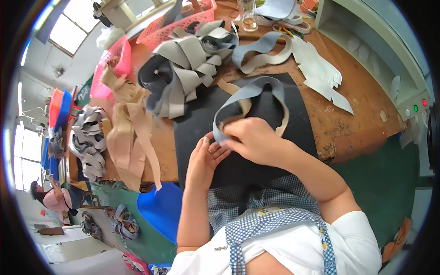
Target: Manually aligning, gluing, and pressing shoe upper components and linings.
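A curled strip [229,106], blue-grey on one face and tan on the other, loops over a black mat [298,133] on the table. My right hand [256,140] is closed on the near end of this strip, its fingertips partly hidden and slightly blurred. Just left of it, my left hand [205,160] is held palm up with fingers stretched out, a ring on one of them. Its fingertips reach the strip's lower end; whether they bear on it is hard to see.
Grey strips [188,64] lie heaped beyond the mat, tan strips [128,137] to its left. Pink baskets [158,34] stand behind. White cut pieces [321,73] and a clear glass [248,16] lie farther right and back. A machine with buttons [416,108] borders the right; a blue stool [160,211] is below.
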`<state>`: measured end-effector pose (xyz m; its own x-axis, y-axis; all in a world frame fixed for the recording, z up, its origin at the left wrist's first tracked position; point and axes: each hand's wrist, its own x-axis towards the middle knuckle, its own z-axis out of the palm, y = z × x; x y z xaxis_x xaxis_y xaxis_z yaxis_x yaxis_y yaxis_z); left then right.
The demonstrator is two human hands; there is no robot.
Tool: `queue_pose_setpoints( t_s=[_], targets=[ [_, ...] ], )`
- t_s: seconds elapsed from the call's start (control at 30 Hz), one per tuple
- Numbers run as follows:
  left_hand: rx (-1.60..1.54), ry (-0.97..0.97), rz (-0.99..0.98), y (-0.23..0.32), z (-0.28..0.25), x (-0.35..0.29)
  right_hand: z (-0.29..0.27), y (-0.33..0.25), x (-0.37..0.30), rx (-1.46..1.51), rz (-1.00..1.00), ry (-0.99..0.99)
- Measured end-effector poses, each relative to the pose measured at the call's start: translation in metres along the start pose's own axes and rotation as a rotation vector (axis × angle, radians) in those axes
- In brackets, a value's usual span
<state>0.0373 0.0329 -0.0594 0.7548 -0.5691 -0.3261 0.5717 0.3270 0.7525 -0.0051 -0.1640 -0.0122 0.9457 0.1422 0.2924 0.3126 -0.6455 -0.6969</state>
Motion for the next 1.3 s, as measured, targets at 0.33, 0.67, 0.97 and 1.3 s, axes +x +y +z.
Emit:
queue_pose_setpoints(
  t_s=[0.33, 0.67, 0.97, 1.3],
  targets=[
    [-0.237, -0.398, -0.153, -0.046, 0.047, -0.018, -0.057, -0.008, -0.128, 0.171, 0.31, 0.093],
    [-0.178, -0.316, -0.28, -0.071, 0.069, -0.001, -0.05, -0.002, -0.154, 0.252, 0.31, 0.236],
    [-0.157, -0.184, -0.174, -0.066, 0.079, -0.021, -0.045, 0.0, -0.156, 0.482, 0.468, 0.172],
    [0.21, -0.209, 0.025, -0.044, 0.083, -0.006, -0.034, 0.0, -0.146, 0.435, 0.449, 0.195]
  ],
)
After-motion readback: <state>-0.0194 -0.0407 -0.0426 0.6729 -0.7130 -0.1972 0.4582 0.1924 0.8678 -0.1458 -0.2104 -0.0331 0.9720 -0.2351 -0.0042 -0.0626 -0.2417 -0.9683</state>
